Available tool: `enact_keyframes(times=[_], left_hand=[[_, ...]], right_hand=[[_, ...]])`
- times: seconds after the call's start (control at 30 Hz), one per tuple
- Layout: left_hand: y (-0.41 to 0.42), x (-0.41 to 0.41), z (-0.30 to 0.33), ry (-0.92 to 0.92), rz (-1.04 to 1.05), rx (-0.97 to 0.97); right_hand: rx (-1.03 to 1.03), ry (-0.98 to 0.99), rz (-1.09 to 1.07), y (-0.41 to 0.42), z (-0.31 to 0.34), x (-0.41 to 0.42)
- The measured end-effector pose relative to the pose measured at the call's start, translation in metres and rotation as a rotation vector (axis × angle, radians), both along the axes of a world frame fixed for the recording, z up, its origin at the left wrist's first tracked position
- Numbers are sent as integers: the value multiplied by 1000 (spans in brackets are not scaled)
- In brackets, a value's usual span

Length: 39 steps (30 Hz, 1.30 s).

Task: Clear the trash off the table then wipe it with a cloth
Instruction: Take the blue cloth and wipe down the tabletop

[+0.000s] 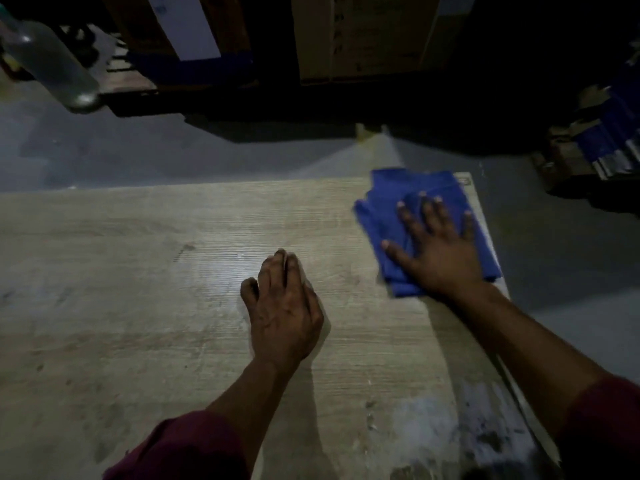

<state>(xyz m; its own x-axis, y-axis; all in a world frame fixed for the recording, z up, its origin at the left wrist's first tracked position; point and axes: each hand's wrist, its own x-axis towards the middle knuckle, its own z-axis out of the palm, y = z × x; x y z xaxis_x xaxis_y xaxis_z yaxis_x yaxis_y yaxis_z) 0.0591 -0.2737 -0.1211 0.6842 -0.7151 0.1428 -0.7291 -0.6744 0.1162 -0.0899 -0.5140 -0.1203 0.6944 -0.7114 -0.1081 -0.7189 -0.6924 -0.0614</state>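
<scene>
1. Your left hand (284, 306) rests on the wooden table (121, 271), fingers loosely bent, holding nothing.
2. Your right hand (440, 251) presses flat, fingers spread, on the blue cloth (388, 209) at the table's far right corner.
3. The dim boxes (360, 36) behind are hard to make out.

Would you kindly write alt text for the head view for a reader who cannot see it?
A person's right hand presses a folded blue cloth flat near the wooden table's far right corner. The left hand rests on the tabletop, fingers bent.
</scene>
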Motion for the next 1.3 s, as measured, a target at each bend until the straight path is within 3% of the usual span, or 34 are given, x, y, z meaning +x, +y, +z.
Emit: enact_keyframes(times=[0.1,0.2,0.37,0.47,0.53,0.7,0.83,0.9,1.03,1.13,1.2,1.3], left_hand=[[-1,1,-2,-7,1,17],[0,1,-2,-2,8,6],[0,6,-5,14,-2,-131],[1,10,-7,98,15,-235],[1,9,-4,148,19,-248],[4,10,-1,201,-31,-222],[5,12,-5,256,-47,-245],[6,13,0,363,5,-316],[10,24,8,562,135,-502],[29,37,14,625,63,-598],[54,43,13,632,-35,-493],[97,43,1,385,-137,-231]], right_hand=[[31,-24,-247,-31,6,23],[17,-54,-322,-25,6,68],[-1,-52,29,49,1,127],[0,-35,283,86,-1,99],[-13,-24,297,84,0,53],[40,-9,-326,38,7,-45],[1,-54,-600,50,7,-9],[5,-65,-491,72,3,30],[-6,-58,-45,142,-3,100],[7,-21,236,172,-1,101],[-5,-24,304,168,1,74],[-12,-51,192,155,0,16]])
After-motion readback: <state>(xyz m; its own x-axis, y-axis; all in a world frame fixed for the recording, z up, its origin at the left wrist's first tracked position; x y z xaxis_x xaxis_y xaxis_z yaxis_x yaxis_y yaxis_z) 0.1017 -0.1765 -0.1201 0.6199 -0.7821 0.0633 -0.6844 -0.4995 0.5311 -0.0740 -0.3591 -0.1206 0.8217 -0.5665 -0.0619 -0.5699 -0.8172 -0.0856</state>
